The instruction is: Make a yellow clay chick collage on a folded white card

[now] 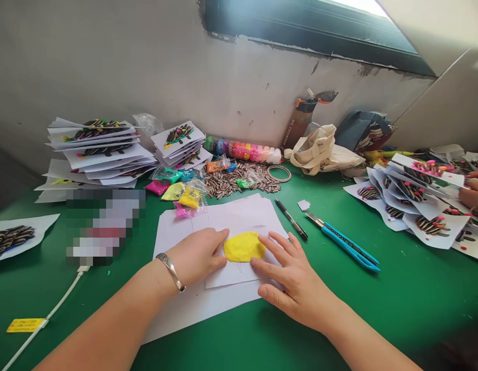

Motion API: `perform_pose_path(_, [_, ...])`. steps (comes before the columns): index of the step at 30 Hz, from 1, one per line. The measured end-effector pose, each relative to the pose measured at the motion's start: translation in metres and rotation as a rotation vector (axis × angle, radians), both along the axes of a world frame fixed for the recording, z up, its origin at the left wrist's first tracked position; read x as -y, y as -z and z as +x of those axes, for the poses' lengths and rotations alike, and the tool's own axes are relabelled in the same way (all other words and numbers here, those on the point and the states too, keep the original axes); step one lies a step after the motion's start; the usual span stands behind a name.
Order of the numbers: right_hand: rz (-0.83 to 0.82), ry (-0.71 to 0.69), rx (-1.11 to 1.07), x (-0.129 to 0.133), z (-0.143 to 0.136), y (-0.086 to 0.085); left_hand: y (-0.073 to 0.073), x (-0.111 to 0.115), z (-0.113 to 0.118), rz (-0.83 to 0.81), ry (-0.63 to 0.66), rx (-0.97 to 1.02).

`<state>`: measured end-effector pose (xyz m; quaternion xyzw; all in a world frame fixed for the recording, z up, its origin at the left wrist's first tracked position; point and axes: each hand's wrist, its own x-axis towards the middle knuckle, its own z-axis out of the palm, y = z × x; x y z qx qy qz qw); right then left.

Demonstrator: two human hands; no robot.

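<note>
A flattened oval of yellow modelling clay (pixel 243 247) lies on a small white sheet of paper (pixel 227 279), with faint pen lines showing just below the clay. The sheet rests on a stack of larger white paper (pixel 172 309). My left hand (pixel 198 253), with a silver bracelet at the wrist, lies at the clay's left edge, thumb and forefinger apart and the other fingers mostly hidden. On the right side, my right hand (pixel 287 268) has its fingers spread, the fingertips touching the clay's right edge. Neither hand grips anything.
Beyond the paper are clay packets (pixel 190 196) and striped sunflower seeds (pixel 239 178). A pen (pixel 291 219) and blue utility knife (pixel 343 241) lie right. Stacked seed pictures (pixel 103 149) stand left; another person's hand (pixel 474 190) touches pictures at far right. A white cable (pixel 61 304) runs left.
</note>
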<state>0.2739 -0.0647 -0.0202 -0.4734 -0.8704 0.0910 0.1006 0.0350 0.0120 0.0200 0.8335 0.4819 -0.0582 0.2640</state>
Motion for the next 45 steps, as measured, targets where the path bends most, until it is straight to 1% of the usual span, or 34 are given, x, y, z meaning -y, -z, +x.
perform_pose_path(5, [0.029,0.042,-0.043,0.0014,0.0010,-0.0013,0.0011,0.0006,-0.0012,0.026,0.013,0.026])
perform_pose_path(10, [0.005,0.040,-0.051,0.0023,-0.0016,-0.0049,0.0040,-0.0010,-0.0019,0.030,0.027,0.034])
perform_pose_path(12, [0.019,0.047,-0.062,0.0025,-0.0025,-0.0054,0.0044,-0.0012,-0.0017,0.031,0.031,0.031])
perform_pose_path(16, [0.077,0.064,-0.087,0.0036,-0.0031,-0.0050,0.0032,-0.0007,-0.0014,0.029,0.034,0.028])
perform_pose_path(22, [0.104,0.069,-0.117,0.0027,-0.0040,-0.0037,0.0012,0.0000,-0.0020,0.037,0.044,0.035])
perform_pose_path(26, [0.134,0.103,-0.155,0.0014,-0.0007,-0.0003,0.0026,-0.0003,-0.0024,0.033,0.035,0.026])
perform_pose_path(31, [0.089,0.095,-0.116,0.0019,-0.0009,0.0004,0.0028,-0.0007,-0.0018,0.044,0.049,0.029])
perform_pose_path(36, [0.108,0.131,-0.138,0.0014,0.0000,0.0022,0.0014,-0.0001,-0.0012,0.042,0.044,0.021])
perform_pose_path(40, [0.083,0.099,-0.099,0.0008,-0.0005,0.0019,0.0007,0.0005,-0.0013,0.045,0.036,0.023])
perform_pose_path(45, [0.098,0.074,-0.074,0.0006,-0.0013,0.0009,-0.0005,0.0009,-0.0010,0.030,0.030,0.017])
